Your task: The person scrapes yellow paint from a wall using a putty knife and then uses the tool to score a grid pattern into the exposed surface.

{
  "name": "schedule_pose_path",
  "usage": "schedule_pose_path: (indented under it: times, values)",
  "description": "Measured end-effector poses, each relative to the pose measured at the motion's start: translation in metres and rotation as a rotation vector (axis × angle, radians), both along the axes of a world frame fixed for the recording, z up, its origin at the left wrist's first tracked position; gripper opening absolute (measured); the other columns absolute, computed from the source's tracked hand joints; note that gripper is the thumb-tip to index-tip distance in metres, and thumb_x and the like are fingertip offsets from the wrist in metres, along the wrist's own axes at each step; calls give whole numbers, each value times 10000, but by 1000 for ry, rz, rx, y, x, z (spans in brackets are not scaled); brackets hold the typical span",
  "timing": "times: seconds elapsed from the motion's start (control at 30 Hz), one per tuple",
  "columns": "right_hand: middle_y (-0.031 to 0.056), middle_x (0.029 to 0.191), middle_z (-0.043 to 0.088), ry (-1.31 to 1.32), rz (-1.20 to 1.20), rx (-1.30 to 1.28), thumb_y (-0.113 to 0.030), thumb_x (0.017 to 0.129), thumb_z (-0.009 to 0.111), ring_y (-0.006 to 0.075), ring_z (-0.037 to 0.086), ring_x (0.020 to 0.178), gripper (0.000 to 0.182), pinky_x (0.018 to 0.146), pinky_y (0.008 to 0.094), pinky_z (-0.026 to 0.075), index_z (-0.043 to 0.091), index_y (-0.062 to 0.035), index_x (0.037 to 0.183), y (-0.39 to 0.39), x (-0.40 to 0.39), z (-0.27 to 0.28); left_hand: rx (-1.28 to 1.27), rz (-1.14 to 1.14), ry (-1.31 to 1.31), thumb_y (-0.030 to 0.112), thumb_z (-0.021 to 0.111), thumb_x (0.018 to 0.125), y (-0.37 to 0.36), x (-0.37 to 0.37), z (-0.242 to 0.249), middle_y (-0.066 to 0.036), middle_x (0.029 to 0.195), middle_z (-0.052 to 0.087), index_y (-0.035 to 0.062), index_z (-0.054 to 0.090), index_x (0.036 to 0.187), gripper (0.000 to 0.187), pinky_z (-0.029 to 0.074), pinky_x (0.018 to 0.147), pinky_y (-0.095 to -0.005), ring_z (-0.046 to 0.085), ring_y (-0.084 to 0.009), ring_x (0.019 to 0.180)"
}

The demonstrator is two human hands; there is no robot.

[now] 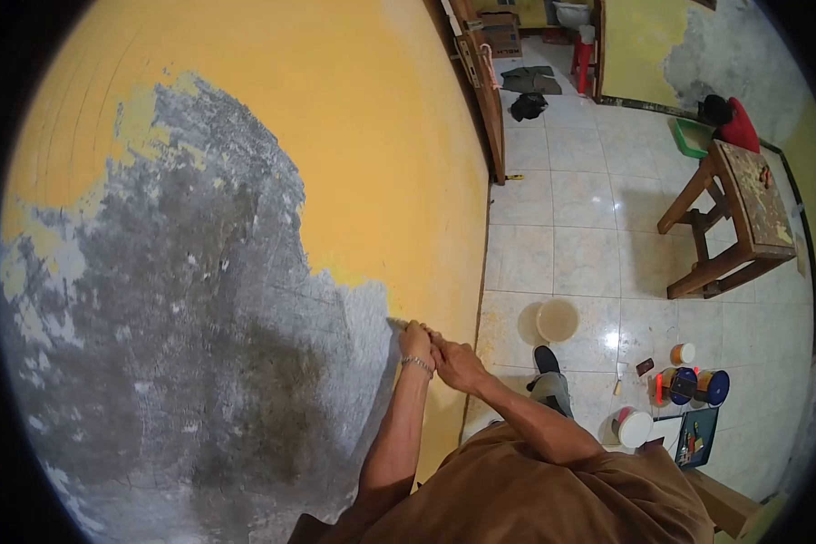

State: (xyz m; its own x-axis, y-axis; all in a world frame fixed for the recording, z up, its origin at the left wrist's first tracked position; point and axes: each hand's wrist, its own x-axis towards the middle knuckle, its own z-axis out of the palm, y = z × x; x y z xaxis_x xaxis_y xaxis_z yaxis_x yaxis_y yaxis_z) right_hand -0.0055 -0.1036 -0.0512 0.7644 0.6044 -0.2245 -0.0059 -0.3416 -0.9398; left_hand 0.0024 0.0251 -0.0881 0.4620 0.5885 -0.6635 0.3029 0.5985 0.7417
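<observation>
Wall (pixel 218 272) fills the L side, approx 7 to 12 o'clock: yellow paint (pixel 372 136) up top & along the R edge, big rough grey patch (pixel 236 299) below & L. L hand (pixel 415 342) & R hand (pixel 460 365) meet at the patch's R edge, just below centre, twd 6 o'clock. L fingers curled in nearly closed, bracelet (pixel 417 364) on that wrist; R fingers also bent in tight, touching L hand. Small dark flat bit (pixel 396 323) pokes out by L fingertips, against wall; too small to ID, & can't tell which hand has hold of it, or what's inside either grip.

Pale bucket (pixel 558 320) on tiled floor (pixel 585 254) btwn 3 & 4 o'clock, near a dark shoe (pixel 546 360). Tubs & tins (pixel 680 386) at 4 o'clock, w/ black tray (pixel 698 437) of small tools beside them. Scraper-like tool (pixel 618 381) lies flat nearby, a bit closer to the shoe. Worn wooden table (pixel 757 195) just above 3 o'clock, orange-handled item (pixel 765 177) on top. Co-worker in red (pixel 742 127) low at 2 o'clock, nr green tray (pixel 694 138). Door (pixel 480 91) stands btwn 12 & 1 o'clock; black bundle (pixel 528 107) on floor at 1, red stool (pixel 584 59) beyond.
</observation>
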Motion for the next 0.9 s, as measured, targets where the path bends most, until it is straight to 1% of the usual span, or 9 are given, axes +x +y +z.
schedule_pose_path:
  times: [0.1,0.23,0.33,0.5,0.57,0.63,0.7,0.83,0.9]
  values:
    - [305,1042,630,-39,92,-1,-283,985,424,485,588,997,407,885,500,477,564,-10,1252,17,1,-6,-88,137,-24,187,477,944,7,-1,20,-37,586,411,62,442,712,266,410,447,-275,403,-160,467]
    - [317,1092,616,100,8,-131,-285,993,415,469,590,1026,423,897,482,473,540,0,1280,20,15,-25,0,-215,123,236,539,921,16,21,-3,-38,591,468,92,479,719,255,350,363,-275,486,-165,460]
    - [276,1144,606,64,-79,73,-214,987,441,412,610,1024,418,871,423,489,479,-34,1363,4,8,-17,38,-217,37,287,577,886,-4,16,1,-84,717,542,55,465,804,270,483,511,-341,593,-213,610]
    - [219,1124,598,-166,-173,155,-89,909,557,380,579,1067,390,913,426,475,554,-46,1297,-15,-44,5,-230,-157,-90,305,590,876,-11,-32,6,-112,829,528,62,396,920,314,546,639,-403,630,-285,744]
    - [177,1031,609,-299,-225,237,-50,909,566,324,619,901,344,768,377,502,590,-37,1251,-15,-61,-2,-312,-90,-72,317,607,870,-13,-46,8,-130,860,545,62,378,960,354,552,688,-443,645,-313,797]
    - [193,1036,628,-231,-274,249,-41,905,555,325,641,915,305,774,384,512,616,-19,1203,-10,-66,-4,-340,-107,-119,316,622,868,-20,-54,19,-134,886,559,60,360,1028,399,548,715,-457,653,-329,823]
    - [212,1019,665,-243,-401,165,-48,885,574,319,672,924,253,790,386,525,652,8,1120,-1,-62,-4,-331,-124,-255,309,634,866,-24,-58,17,-114,856,567,40,421,985,363,553,702,-418,648,-292,786]
    - [222,988,687,-151,-351,133,-84,856,619,325,689,909,231,806,384,535,676,28,1050,12,-45,-4,-343,7,-271,291,633,864,-6,-53,-2,-83,739,561,42,492,868,286,543,622,-350,625,-226,675]
    - [221,980,693,-103,-372,104,-119,823,666,346,691,893,245,796,379,545,690,37,1010,16,-43,-3,-281,-191,-196,201,607,828,1,-51,-2,-52,605,514,74,503,681,220,486,514,-301,557,-174,546]
